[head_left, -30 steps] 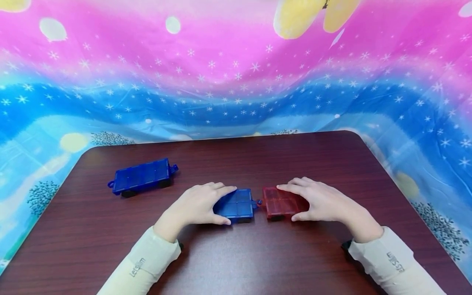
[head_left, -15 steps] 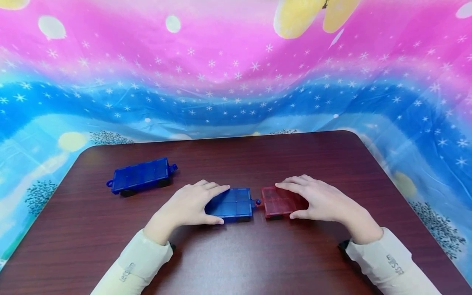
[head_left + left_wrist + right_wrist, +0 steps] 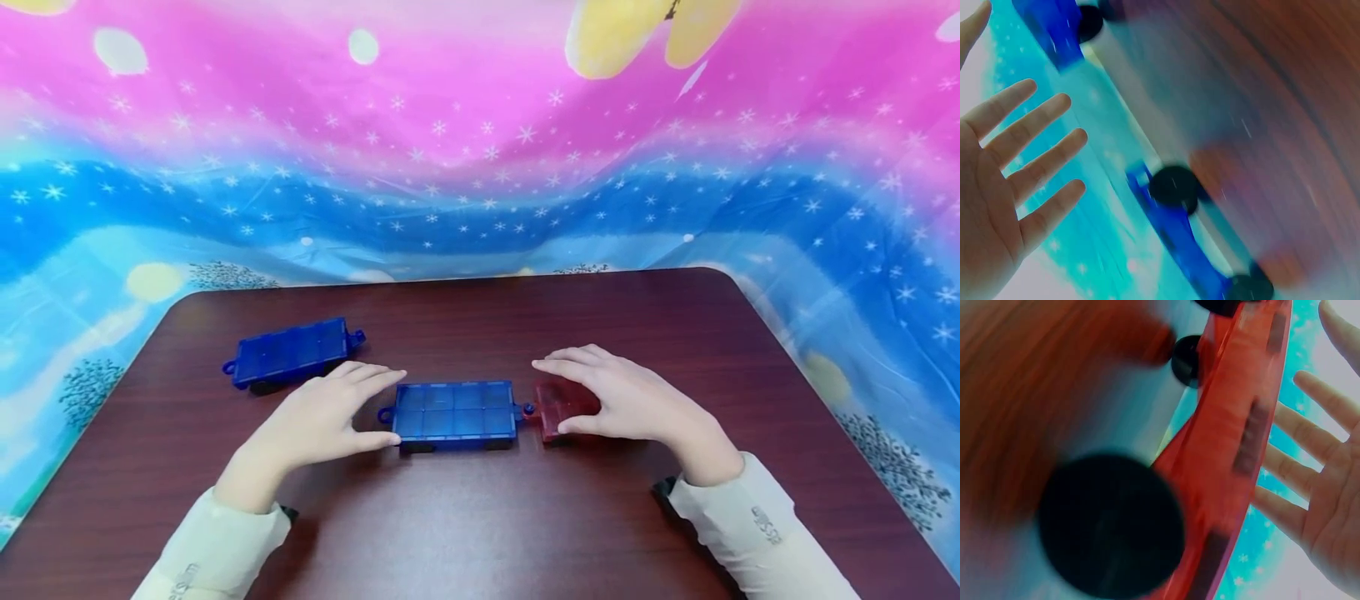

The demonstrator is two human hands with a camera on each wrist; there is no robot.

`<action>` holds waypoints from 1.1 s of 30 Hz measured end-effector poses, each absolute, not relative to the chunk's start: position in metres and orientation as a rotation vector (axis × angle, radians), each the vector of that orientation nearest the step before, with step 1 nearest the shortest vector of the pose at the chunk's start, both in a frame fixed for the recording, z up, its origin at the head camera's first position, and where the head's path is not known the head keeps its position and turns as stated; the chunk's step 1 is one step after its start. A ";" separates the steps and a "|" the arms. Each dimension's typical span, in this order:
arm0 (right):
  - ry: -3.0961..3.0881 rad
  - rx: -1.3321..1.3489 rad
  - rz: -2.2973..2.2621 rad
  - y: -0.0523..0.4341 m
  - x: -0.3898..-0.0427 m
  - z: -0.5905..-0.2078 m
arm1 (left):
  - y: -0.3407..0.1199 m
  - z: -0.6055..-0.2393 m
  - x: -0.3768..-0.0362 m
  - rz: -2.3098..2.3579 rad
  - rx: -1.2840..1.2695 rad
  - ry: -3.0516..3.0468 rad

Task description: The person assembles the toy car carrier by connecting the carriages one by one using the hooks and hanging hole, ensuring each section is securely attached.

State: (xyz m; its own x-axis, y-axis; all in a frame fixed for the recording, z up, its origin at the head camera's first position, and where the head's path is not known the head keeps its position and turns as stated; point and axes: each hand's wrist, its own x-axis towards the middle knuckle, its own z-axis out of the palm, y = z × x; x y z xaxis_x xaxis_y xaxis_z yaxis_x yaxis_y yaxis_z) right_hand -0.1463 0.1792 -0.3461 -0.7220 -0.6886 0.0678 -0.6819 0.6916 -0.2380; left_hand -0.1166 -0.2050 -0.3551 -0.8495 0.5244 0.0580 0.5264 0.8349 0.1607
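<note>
A translucent blue toy train car (image 3: pixel 453 410) with black wheels stands mid-table in the head view. Its right hitch meets that of a red car (image 3: pixel 555 408). My left hand (image 3: pixel 322 421) is just left of this blue car, thumb tip close by its near left corner. Straight, spread fingers (image 3: pixel 1044 169) and a bare palm show in the left wrist view. Over the right part of the red car arches my right hand (image 3: pixel 630 400), hiding that end. The right wrist view has its fingers (image 3: pixel 1310 431) extended behind the red side.
Another blue car (image 3: pixel 288 354) stands at the back left, close behind my left fingers. The dark wood table (image 3: pixel 465 525) has rounded far corners. A patterned pink and blue cloth (image 3: pixel 465 167) hangs behind it.
My left hand has let go of the middle blue car and drawn left, uncovering it. My right hand has shifted slightly left over the red car. The cars stay nearly in place.
</note>
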 end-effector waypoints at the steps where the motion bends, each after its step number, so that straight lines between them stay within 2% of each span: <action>1: 2.857 -1.164 -0.395 0.176 -0.147 -0.346 | -0.211 -0.353 -0.116 -0.262 -0.837 -3.005; 15: 2.701 -1.221 -0.464 0.129 -0.158 -0.350 | -0.286 -0.330 -0.122 -0.287 -0.506 -3.114; 22: 2.657 -1.226 -0.466 0.111 -0.161 -0.353 | -0.314 -0.342 -0.146 -0.393 -0.459 -3.131; 33: 2.566 -1.242 -0.417 0.089 -0.164 -0.358 | -0.323 -0.362 -0.171 -0.442 -0.365 -3.207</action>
State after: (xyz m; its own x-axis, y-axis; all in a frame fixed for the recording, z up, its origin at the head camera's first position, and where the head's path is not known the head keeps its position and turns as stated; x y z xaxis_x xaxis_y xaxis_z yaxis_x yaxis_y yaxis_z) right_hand -0.1642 0.0887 -0.3577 -0.6007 -0.7923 -0.1066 -0.7177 0.5932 -0.3648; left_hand -0.1713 -0.3227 -0.3622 -0.9682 0.2356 -0.0840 0.2041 0.9383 0.2790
